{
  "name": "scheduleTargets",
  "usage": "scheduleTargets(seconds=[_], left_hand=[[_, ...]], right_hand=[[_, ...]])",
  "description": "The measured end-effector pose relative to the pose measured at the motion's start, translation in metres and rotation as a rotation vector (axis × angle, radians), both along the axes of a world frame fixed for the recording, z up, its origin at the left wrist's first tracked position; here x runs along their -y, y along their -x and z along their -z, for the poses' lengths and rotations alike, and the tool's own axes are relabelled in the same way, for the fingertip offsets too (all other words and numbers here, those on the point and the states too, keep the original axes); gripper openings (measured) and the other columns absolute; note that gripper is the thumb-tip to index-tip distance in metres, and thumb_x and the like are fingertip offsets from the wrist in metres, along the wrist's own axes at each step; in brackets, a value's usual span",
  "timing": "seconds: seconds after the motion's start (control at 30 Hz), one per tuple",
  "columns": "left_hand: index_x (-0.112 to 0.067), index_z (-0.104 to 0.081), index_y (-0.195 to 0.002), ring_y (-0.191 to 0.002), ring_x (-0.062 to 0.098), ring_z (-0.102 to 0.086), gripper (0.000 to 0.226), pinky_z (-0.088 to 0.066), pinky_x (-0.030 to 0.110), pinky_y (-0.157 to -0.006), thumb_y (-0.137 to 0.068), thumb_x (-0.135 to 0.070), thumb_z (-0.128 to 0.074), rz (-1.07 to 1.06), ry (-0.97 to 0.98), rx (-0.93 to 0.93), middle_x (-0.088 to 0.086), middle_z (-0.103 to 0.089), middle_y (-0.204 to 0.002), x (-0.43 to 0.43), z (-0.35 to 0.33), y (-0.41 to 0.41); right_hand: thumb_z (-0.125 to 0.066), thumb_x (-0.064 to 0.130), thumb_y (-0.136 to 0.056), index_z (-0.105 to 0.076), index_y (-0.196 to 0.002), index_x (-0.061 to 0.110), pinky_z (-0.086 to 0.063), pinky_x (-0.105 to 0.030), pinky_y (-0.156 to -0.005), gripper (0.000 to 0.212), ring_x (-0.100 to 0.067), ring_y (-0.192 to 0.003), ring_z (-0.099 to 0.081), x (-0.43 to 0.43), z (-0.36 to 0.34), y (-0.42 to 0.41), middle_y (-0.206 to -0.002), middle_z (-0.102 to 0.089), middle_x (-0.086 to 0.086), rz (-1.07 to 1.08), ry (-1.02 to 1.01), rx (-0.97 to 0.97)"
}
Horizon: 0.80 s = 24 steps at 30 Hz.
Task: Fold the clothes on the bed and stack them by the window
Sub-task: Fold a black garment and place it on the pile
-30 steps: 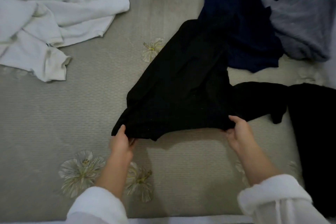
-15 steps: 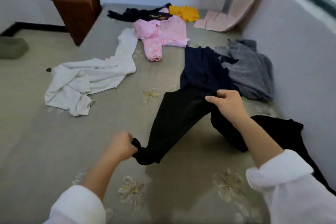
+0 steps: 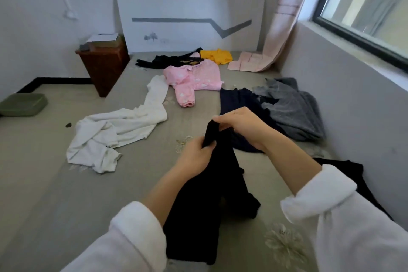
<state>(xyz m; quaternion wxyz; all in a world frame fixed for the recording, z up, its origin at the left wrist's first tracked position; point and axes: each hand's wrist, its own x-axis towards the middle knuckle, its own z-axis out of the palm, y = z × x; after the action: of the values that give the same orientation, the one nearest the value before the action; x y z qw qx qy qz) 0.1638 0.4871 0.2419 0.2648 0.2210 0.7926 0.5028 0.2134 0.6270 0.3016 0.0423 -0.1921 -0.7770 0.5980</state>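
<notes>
Left hand (image 3: 195, 158) and right hand (image 3: 241, 126), the left one lower, both pinch the top end of the black garment (image 3: 209, 210), which hangs with its long axis running down toward me onto the bed (image 3: 55, 194), window (image 3: 364, 13) at my right.

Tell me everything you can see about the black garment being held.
The black garment is plain, soft, matte cloth, gathered into two limp hanging folds. The right hand pinches its top edge, and the left hand grips it just below. The rest hangs between the forearms toward the bed; whether it touches is unclear.
</notes>
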Motion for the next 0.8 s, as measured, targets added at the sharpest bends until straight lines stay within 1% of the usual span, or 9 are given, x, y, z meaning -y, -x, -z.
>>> scheduleTargets(seconds=[0.07,0.13,0.23,0.3,0.4,0.47,0.63,0.7,0.8], left_hand=[[-0.012,-0.065,-0.111,-0.065,0.010,-0.060,0.024,-0.042,0.020,-0.055,-0.098,-0.019,-0.046,-0.090,-0.048,0.176,-0.003,-0.064,-0.074,0.002,-0.016,0.013],[-0.015,-0.060,-0.117,-0.068,0.009,-0.062,0.025,-0.045,0.018,-0.052,-0.097,-0.020,-0.045,-0.220,-0.124,0.302,-0.003,-0.065,-0.081,0.003,-0.031,0.022],[-0.012,-0.050,-0.130,-0.096,0.024,-0.060,0.034,-0.050,0.033,-0.073,-0.099,-0.024,-0.045,-0.374,-0.281,0.518,0.009,-0.062,-0.111,0.001,-0.046,0.031],[-0.010,-0.050,-0.130,-0.093,0.023,-0.059,0.034,-0.050,0.035,-0.075,-0.099,-0.024,-0.044,-0.402,-0.419,0.643,0.009,-0.062,-0.108,-0.004,-0.055,0.032],[-0.009,-0.049,-0.131,-0.111,0.030,-0.055,0.034,-0.046,0.038,-0.085,-0.100,-0.024,-0.044,-0.453,-0.566,0.790,0.015,-0.056,-0.127,-0.015,-0.071,0.031],[-0.010,-0.046,-0.134,-0.124,0.034,-0.048,0.037,-0.043,0.043,-0.089,-0.101,-0.025,-0.043,-0.466,-0.635,0.858,0.016,-0.049,-0.137,-0.025,-0.082,0.028],[-0.013,-0.035,-0.144,-0.134,0.034,-0.037,0.045,-0.033,0.050,-0.105,-0.101,-0.023,-0.041,-0.509,-0.832,0.983,0.014,-0.037,-0.148,-0.043,-0.108,0.021],[-0.014,-0.035,-0.144,-0.134,0.035,-0.037,0.045,-0.033,0.050,-0.105,-0.100,-0.022,-0.042,-0.519,-0.912,1.005,0.015,-0.037,-0.147,-0.045,-0.115,0.020],[-0.013,-0.037,-0.143,-0.132,0.036,-0.039,0.044,-0.034,0.050,-0.105,-0.100,-0.022,-0.042,-0.515,-0.955,0.992,0.017,-0.040,-0.146,-0.040,-0.123,0.027]], right_hand=[[-0.061,0.021,-0.091,-0.076,-0.092,0.010,-0.041,-0.003,-0.051,0.019,-0.001,-0.070,-0.066,-0.002,0.001,-0.003,-0.084,-0.074,0.003,0.056,0.020,0.003],[-0.057,0.018,-0.091,-0.074,-0.090,0.011,-0.045,-0.009,-0.057,0.018,-0.005,-0.071,-0.064,-0.004,0.010,-0.013,-0.083,-0.072,0.003,0.110,0.018,-0.013],[-0.055,0.014,-0.090,-0.069,-0.078,0.010,-0.049,-0.023,-0.065,0.019,-0.012,-0.068,-0.063,0.008,0.033,-0.035,-0.076,-0.069,-0.003,0.004,0.077,0.084],[-0.062,0.029,-0.087,-0.068,-0.083,0.013,-0.053,-0.026,-0.067,0.017,-0.013,-0.074,-0.067,0.030,0.050,-0.044,-0.084,-0.070,-0.004,-0.177,-0.012,0.269],[-0.069,0.067,-0.065,-0.053,-0.124,0.013,-0.050,-0.028,-0.076,0.082,-0.018,-0.104,-0.061,0.067,0.070,-0.038,-0.118,-0.062,-0.002,-0.195,-0.299,0.444],[-0.067,0.072,-0.062,-0.027,-0.144,0.008,-0.044,-0.032,-0.093,0.112,-0.025,-0.125,-0.047,0.089,0.077,-0.028,-0.141,-0.041,-0.009,-0.022,-0.311,0.423],[-0.061,0.043,-0.085,-0.034,-0.133,0.000,-0.041,-0.040,-0.095,0.070,-0.034,-0.116,-0.048,0.094,0.076,0.012,-0.132,-0.044,-0.019,0.497,-0.030,0.185],[-0.056,0.039,-0.091,-0.030,-0.139,-0.001,-0.038,-0.042,-0.104,0.067,-0.034,-0.123,-0.044,0.084,0.068,0.027,-0.138,-0.042,-0.014,0.626,0.170,0.125],[-0.053,0.029,-0.092,-0.052,-0.124,0.008,-0.044,-0.040,-0.096,0.039,-0.030,-0.111,-0.055,0.066,0.056,0.031,-0.120,-0.058,-0.008,0.669,0.090,0.029]])
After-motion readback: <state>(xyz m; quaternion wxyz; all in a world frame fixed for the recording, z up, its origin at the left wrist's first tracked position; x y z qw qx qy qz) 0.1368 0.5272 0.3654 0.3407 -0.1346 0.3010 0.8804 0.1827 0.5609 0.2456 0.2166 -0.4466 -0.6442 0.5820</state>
